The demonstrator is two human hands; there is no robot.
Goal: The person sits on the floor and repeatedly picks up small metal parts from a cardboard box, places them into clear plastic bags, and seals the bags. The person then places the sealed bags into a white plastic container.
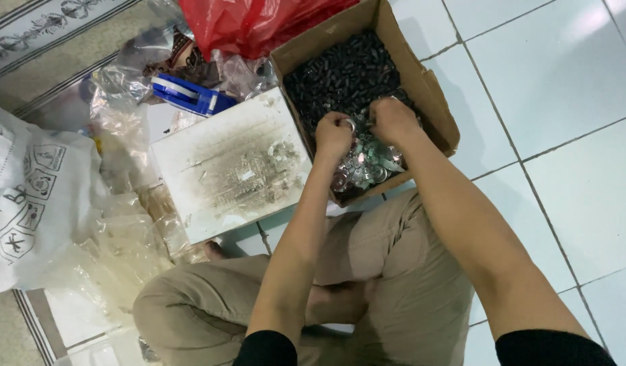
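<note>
Head view: open brown cardboard box (435,102) on white tiled floor (564,135), filled with small black cylindrical parts (347,74) at the far end and shiny silver metal rings (367,169) at the near end; beside it a stained white flat board (225,163), a blue tape dispenser (191,95), a red plastic bag (252,24), crumpled clear plastic bags (123,224), a white printed sack (28,196). Left hand (333,135) curled shut, pinching one silver ring (348,125) over the ring pile; right hand (392,118) fisted just beside it, what it grips hidden.

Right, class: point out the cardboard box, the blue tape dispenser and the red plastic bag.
cardboard box (440,120), head view, right side wall.
blue tape dispenser (191,95), head view, middle of its body.
red plastic bag (252,24), head view, centre of the bag.
</note>
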